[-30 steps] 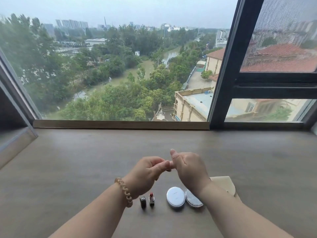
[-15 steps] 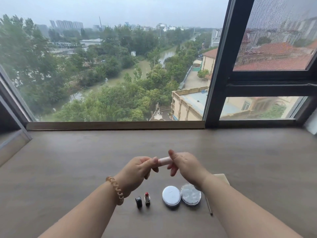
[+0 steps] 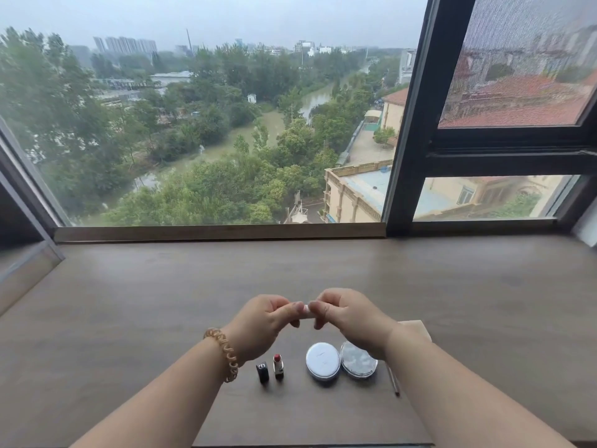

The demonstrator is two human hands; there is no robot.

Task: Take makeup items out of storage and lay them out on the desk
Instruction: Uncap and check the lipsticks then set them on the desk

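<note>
Above the wooden desk (image 3: pixel 129 318), my left hand (image 3: pixel 261 324) and my right hand (image 3: pixel 349 318) both pinch a small pale pink tube (image 3: pixel 306 311), one at each end. Only a short piece of it shows between the fingers. Below the hands, near the front edge, stand a black lipstick cap (image 3: pixel 263 372) and an open red lipstick (image 3: pixel 278 365). Right of them lie a white round compact (image 3: pixel 322 360) and a silvery round compact part (image 3: pixel 358 360). A thin pencil (image 3: pixel 393 381) lies by my right forearm.
A beige pouch (image 3: pixel 416 328) shows partly behind my right wrist. A beaded bracelet (image 3: pixel 224 352) sits on my left wrist. The window sill (image 3: pixel 219 232) and dark window frame (image 3: pixel 410 140) bound the desk at the back.
The hands have closed in on the pink tube, so less of it shows than half a second ago. The items on the desk have not moved.
</note>
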